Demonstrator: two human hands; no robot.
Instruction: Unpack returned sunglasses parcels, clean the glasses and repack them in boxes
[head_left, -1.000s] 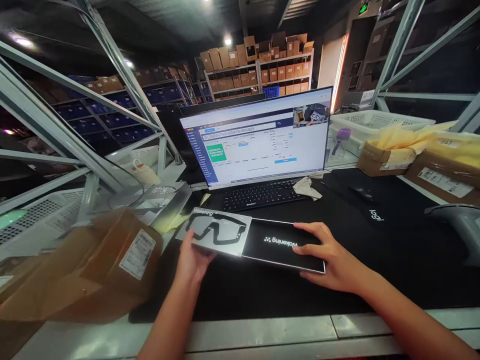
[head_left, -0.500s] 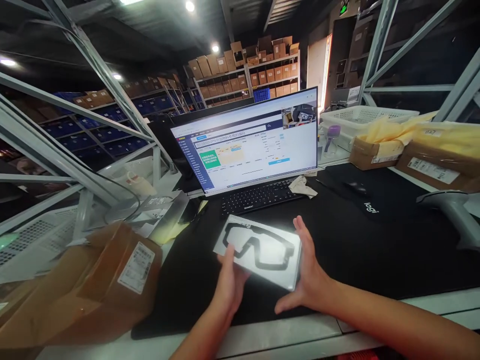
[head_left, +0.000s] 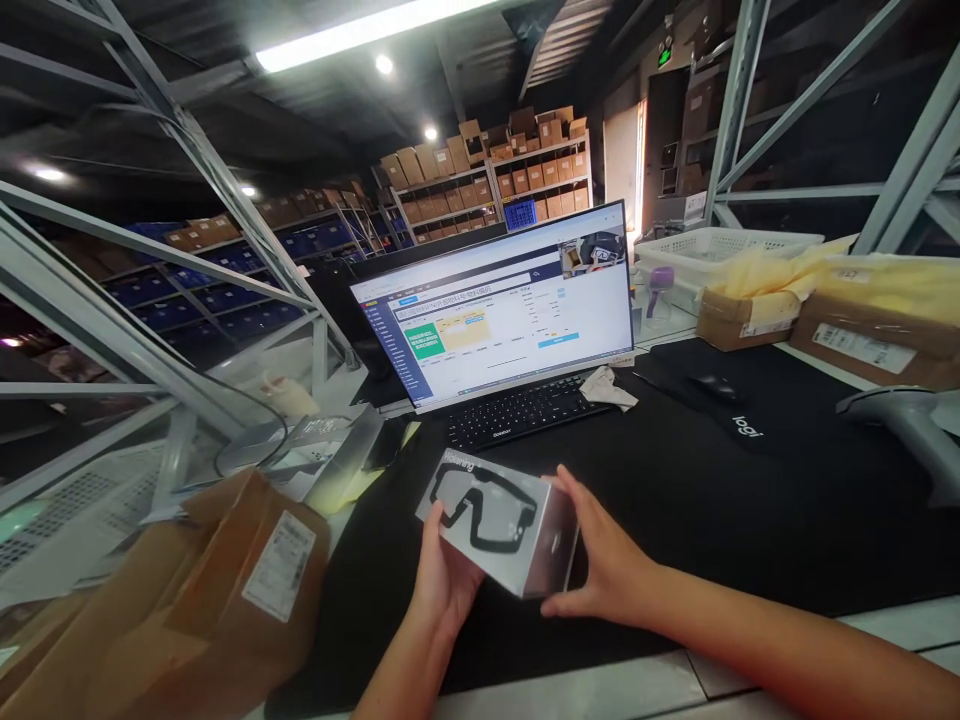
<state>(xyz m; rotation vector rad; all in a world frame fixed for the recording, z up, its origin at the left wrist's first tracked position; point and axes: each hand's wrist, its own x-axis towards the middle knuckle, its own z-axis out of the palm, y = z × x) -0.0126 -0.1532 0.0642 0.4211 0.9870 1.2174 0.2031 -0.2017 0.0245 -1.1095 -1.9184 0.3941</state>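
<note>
A small grey-white box (head_left: 480, 505) with black-framed goggles printed on its top is tilted above the black desk mat (head_left: 390, 620). At its left part my left hand (head_left: 446, 580) is closed, the thumb over the top face and the other fingers hidden underneath. My right hand (head_left: 604, 560) spans the box's right end, fingertips on the upper edge and thumb at the lower corner. Behind the box lies a black keyboard (head_left: 517, 412) in front of a lit monitor (head_left: 510, 310).
An open brown carton (head_left: 225, 600) stands at the left. To the right are a mouse (head_left: 716, 388) and a grey barcode scanner (head_left: 900, 430). Farther back sit a white basket (head_left: 720, 245) and cartons (head_left: 855, 345) with yellow packing. A crumpled paper (head_left: 607, 388) touches the keyboard.
The box has turned, so its right end face now shows. My right hand has shifted slightly left with it. The view has tipped up a little.
</note>
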